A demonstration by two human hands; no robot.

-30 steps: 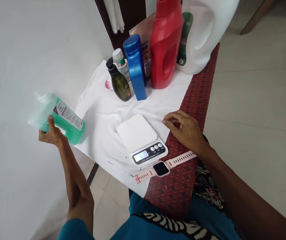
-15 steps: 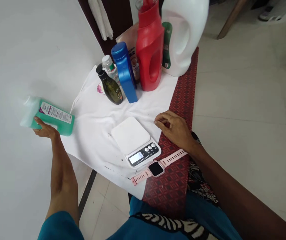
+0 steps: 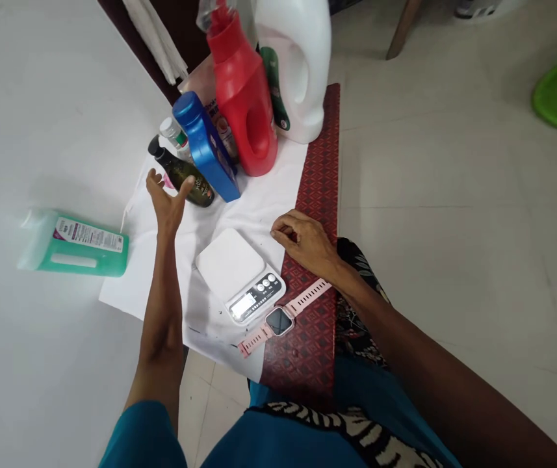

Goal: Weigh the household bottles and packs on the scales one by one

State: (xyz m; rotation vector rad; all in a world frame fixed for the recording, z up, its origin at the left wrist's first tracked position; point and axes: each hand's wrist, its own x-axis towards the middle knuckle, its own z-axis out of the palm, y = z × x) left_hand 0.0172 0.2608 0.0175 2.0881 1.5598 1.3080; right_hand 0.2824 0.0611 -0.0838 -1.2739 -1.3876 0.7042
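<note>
My left hand [image 3: 168,207] is open, fingers and thumb spread, just in front of a dark green pump-style bottle [image 3: 185,179]; I cannot tell whether it touches it. Away to the left, the green jug of liquid [image 3: 88,250] with a white label stands at the cloth's edge. My right hand [image 3: 305,240] rests by the table's right side, fingers loosely curled together with nothing visible in them. Between my hands sits a white digital kitchen scale [image 3: 229,263] with a bare platform. A pink-strapped smartwatch [image 3: 279,321] lies in front of the scale.
Behind the dark bottle stand a small clear bottle [image 3: 173,132], a blue bottle [image 3: 210,153], a red jug [image 3: 244,91] and a large white jug [image 3: 302,58]. A white cloth [image 3: 136,286] covers part of the red patterned table [image 3: 297,361]. A wall [image 3: 39,117] borders the left.
My left hand has let go of the green jug and moved right to the dark bottle. The view has shifted, bringing more of a green object on the floor into sight.
</note>
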